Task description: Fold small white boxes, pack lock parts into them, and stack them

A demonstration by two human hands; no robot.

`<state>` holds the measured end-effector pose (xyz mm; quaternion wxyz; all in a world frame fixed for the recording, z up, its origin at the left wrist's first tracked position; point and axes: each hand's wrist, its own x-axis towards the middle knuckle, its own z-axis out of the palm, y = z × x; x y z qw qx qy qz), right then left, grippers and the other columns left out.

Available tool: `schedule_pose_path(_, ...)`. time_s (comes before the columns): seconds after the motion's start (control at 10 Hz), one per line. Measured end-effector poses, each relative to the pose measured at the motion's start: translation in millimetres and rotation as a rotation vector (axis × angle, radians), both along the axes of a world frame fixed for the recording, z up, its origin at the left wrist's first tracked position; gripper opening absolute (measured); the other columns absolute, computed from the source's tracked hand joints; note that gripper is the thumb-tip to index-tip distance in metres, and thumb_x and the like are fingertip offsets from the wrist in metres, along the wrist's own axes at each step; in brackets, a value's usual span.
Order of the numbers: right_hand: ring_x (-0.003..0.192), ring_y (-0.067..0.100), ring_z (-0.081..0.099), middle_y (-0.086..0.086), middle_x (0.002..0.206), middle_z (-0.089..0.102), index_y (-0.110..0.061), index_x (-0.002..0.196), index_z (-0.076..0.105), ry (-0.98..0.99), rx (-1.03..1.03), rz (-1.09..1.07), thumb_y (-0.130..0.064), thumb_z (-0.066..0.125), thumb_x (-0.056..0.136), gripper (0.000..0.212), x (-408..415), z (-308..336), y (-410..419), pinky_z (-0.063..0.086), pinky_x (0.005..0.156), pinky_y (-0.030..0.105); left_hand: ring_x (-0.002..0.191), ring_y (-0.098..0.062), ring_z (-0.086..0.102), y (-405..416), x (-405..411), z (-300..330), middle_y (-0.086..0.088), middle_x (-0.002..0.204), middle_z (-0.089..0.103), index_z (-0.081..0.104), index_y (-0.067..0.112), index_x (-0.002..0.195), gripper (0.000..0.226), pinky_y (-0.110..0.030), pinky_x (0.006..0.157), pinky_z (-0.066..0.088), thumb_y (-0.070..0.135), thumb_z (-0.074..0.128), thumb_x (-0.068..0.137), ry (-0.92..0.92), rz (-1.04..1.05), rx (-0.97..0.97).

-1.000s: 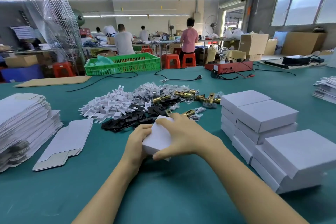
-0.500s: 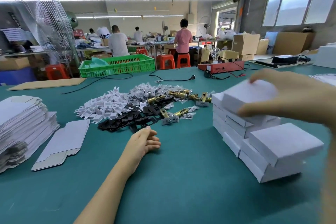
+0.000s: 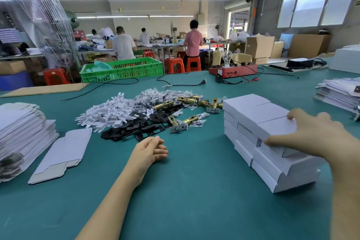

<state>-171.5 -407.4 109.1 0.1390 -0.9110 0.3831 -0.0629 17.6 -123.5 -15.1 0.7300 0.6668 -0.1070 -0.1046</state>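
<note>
One small white box (image 3: 276,128) is sitting on top of the box stack (image 3: 259,154) with the right hand (image 3: 311,138) holding its sides, while the left hand (image 3: 148,152) is resting loose on the bench (image 3: 194,191), and a push sideways could be knocking the uneven stack over.

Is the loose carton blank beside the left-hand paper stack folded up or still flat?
Flat. The carton blank lies unfolded on the green table, its end flaps spread out level.

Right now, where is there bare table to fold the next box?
Bare green tabletop lies between the left hand and the stack of white boxes. Crowded beyond: black plates and brass latches.
</note>
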Motion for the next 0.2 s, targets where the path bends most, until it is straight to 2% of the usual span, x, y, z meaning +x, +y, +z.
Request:
schedule_pose_path(0.1, 0.107, 0.036, 0.035, 0.011, 0.103, 0.031, -0.031, 0.133, 0.037, 0.029, 0.013, -0.008, -0.07, 0.067, 0.06, 0.089, 0.2, 0.3, 5.1, 0.036, 0.079, 0.04, 0.066, -0.017, 0.069, 0.5, 3.1, -3.1, -0.006, 0.07, 0.068, 0.064, 0.0, 0.092, 0.028, -0.022, 0.061, 0.056, 0.02, 0.047, 0.103, -0.002, -0.004, -0.014)
schedule_pose_path(0.2, 0.121, 0.041, 0.035, 0.018, 0.125, 0.039, -0.026, 0.134, 0.038, -0.012, -0.071, -0.027, -0.079, 0.059, 0.063, 0.092, 4.5, 4.2, 11.8, 0.039, 0.094, 0.047, 0.066, -0.017, 0.068, 0.5, 4.1, -3.4, -0.007, 0.071, 0.067, 0.064, 0.0, 0.091, 0.027, -0.022, 0.061, 0.056, 0.018, 0.047, 0.103, 0.003, -0.002, -0.02)
